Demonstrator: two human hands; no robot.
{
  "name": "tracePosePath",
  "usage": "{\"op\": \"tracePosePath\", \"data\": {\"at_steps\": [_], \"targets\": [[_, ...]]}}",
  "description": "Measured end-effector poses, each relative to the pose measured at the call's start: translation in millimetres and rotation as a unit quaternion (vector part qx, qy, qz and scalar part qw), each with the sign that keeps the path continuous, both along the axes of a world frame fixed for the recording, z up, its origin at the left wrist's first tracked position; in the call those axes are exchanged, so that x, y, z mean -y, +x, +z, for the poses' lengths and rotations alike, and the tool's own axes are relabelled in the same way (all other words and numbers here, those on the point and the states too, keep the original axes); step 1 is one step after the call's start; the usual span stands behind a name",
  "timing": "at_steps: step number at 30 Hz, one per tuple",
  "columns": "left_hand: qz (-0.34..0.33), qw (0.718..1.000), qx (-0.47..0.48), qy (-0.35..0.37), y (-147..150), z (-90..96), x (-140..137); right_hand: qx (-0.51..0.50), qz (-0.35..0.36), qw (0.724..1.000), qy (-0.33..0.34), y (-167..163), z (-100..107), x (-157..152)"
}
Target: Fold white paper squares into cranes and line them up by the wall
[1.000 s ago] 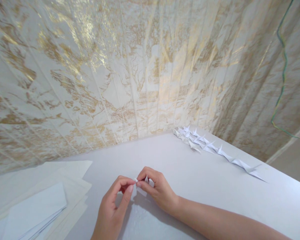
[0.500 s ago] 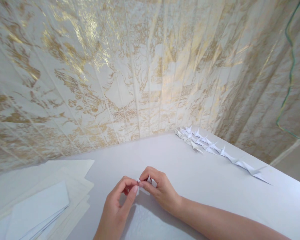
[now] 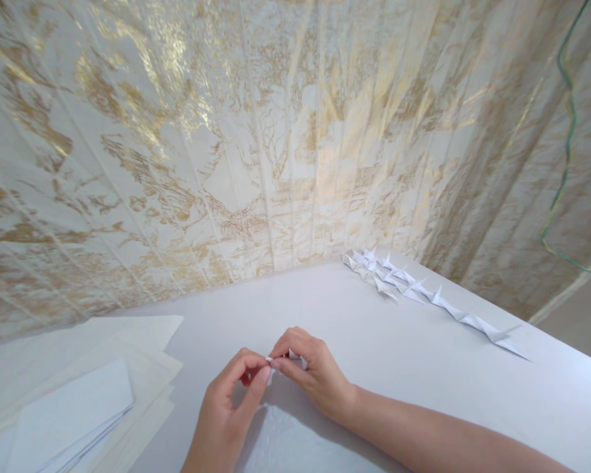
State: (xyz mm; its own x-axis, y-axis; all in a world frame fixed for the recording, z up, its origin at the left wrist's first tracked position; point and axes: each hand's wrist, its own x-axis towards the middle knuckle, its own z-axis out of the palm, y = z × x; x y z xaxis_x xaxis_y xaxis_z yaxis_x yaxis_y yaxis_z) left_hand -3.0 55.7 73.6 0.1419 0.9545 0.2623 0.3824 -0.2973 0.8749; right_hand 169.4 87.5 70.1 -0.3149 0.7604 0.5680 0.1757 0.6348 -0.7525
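Observation:
Between my two hands, above the table's middle, is a small piece of folded white paper (image 3: 270,376), mostly covered by my fingers. My left hand (image 3: 234,394) pinches its left end between thumb and forefinger. From the other side, my right hand (image 3: 311,368) grips the same paper with thumb and bent fingers, the fingertips of both hands nearly touching. White paper shows through the gap inside my right hand. The exact folded shape is hidden.
Several folded white paper cranes (image 3: 414,284) stand in rows along the right rear of the white table (image 3: 256,299). At the left lie cream sheets (image 3: 150,351) with a stack of white paper (image 3: 73,410) on top. A gold-patterned curtain (image 3: 217,164) hangs behind; a green cord (image 3: 568,138) dangles at right.
My hands stay pinched on the folded paper, with the right fingers shifted slightly and less paper showing through them. The whole view has shifted a little.

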Motion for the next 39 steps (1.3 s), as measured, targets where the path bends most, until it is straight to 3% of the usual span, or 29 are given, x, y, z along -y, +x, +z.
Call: {"op": "tracePosePath", "data": {"at_steps": [5, 12, 18, 26, 33, 39], "targets": [[-0.016, 1.000, -0.002, -0.022, 0.4, 1.0, 1.9, 0.008, 0.000, 0.999, 0.031, 0.1, -0.9, -2.2], [-0.007, 1.000, 0.003, -0.017, 0.8, 2.8, 1.9, 0.026, 0.009, 1.000, 0.000, 0.2, -1.5, -1.7], [0.002, 1.000, 0.005, -0.008, -2.1, -0.1, -3.4, 0.085, 0.027, 0.996, 0.016, 0.3, 0.5, 3.0], [0.017, 0.999, 0.021, -0.038, 1.3, 2.3, -3.5, 0.119, -0.003, 0.992, -0.038, -3.2, -4.4, 10.1], [0.012, 0.997, 0.033, -0.067, 0.9, -0.7, -3.4, 0.116, 0.009, 0.993, 0.011, 0.7, -3.5, 5.0], [0.030, 0.998, 0.036, -0.036, 0.2, -0.6, -4.3, 0.095, 0.012, 0.995, 0.010, 0.0, -3.2, 3.7]]}}
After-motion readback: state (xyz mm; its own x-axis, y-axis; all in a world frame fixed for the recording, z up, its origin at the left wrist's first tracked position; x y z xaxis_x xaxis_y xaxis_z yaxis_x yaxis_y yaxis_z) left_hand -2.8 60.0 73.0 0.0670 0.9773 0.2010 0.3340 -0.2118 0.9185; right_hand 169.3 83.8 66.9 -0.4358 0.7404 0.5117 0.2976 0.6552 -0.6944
